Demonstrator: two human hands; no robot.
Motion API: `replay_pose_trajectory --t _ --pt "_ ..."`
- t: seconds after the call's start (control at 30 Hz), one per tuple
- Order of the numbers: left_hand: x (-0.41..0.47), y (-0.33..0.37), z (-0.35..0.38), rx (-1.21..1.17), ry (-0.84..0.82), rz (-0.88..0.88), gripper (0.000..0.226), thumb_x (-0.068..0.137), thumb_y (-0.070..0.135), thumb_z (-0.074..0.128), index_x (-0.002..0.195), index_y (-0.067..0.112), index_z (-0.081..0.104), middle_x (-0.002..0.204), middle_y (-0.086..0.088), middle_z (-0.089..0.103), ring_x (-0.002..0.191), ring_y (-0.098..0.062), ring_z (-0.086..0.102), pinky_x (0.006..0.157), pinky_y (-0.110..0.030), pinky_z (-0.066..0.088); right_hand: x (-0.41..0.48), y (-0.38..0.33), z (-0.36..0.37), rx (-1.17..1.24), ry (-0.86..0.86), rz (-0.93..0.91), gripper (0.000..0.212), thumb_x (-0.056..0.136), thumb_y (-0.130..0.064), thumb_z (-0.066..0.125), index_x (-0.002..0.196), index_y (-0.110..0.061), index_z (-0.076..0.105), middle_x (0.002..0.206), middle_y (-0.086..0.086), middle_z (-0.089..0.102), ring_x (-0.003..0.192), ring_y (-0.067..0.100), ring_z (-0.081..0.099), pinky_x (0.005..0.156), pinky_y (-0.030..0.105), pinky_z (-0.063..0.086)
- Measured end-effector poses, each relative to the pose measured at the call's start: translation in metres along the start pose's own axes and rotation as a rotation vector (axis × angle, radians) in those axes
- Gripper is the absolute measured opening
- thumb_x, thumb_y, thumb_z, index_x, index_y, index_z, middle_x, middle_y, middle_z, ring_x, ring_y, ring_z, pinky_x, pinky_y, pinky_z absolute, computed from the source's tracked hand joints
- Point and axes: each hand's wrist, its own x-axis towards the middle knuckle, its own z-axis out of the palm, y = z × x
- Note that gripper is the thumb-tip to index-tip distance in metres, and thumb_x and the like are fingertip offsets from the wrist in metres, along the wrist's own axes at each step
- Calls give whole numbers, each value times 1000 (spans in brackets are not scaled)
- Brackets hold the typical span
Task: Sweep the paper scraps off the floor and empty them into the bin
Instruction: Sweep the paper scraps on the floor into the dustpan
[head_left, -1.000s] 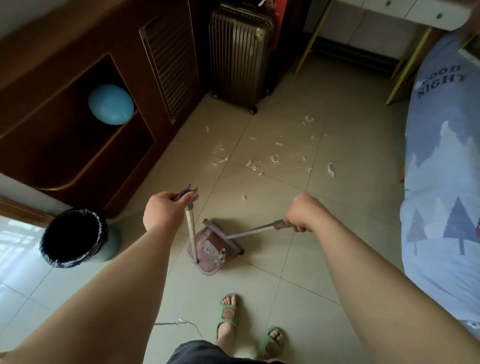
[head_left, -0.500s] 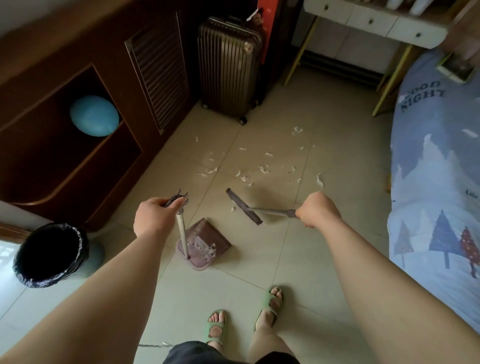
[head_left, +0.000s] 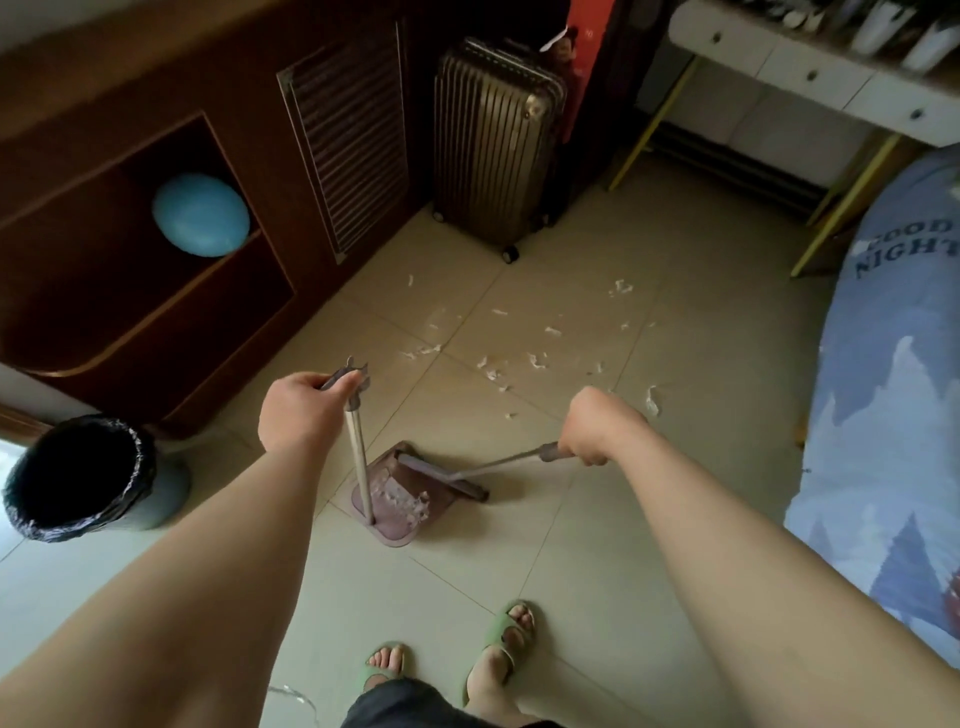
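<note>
White torn paper scraps (head_left: 519, 358) litter beige floor (head_left: 597, 519).

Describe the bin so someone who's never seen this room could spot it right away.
Start at the dark wooden cabinet along the left wall, the one with a blue balloon in its open niche. Drop to the floor below that niche, at the cabinet's near end: the bin stands there. It is the only round open container around, lined with a crinkled black bag.

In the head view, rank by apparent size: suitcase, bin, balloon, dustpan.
1. Ribbed bronze suitcase
2. Bin lined with black bag
3. Mauve plastic dustpan and round blue balloon: look alike, unranked; the dustpan is partly covered.
</note>
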Motion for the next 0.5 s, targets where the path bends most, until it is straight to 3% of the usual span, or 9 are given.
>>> replay_pose_trajectory --t 0.03,0.1,0.23,0.4,0.5 --pt "0 3 3 6 12 -5 22 82 52 71 76 31 69 69 6 67 63 -18 62 54 -27 44 2 7 -11 -3 21 -1 51 71 -57 75 60 -10 58 33 -3 52 50 16 55 62 26 47" --pt "0 9 10 12 36 -15 24 81 53 71 76 29 69 72 3 69 68 -21 65 61 -32 49 3 21 -29 23 77 -3 52 62 -59 80 63 -11 62 31 -6 52 49 15 55 65 26 50" --pt "-5 22 25 -2 34 -31 25 81 53 72 77 29 68 72 5 67 70 -20 64 65 -33 49 6 48 -53 65 138 42 56 56 -65 82 72 -14 66 63 -5 67 67 18 62 68 25 47" --pt "-12 40 43 -26 11 -35 26 80 56 71 76 30 68 73 8 67 69 -16 63 65 -31 48 23 79 -61 149 187 139 54 61 -61 82 83 -15 65 82 0 69 81 22 63 71 27 43" --pt "-13 51 52 -50 12 -31 24 81 54 71 74 32 66 71 8 66 65 -14 60 62 -30 46 35 98 -58 220 228 221 43 65 -49 84 83 -17 61 90 4 68 82 24 59 64 25 40"
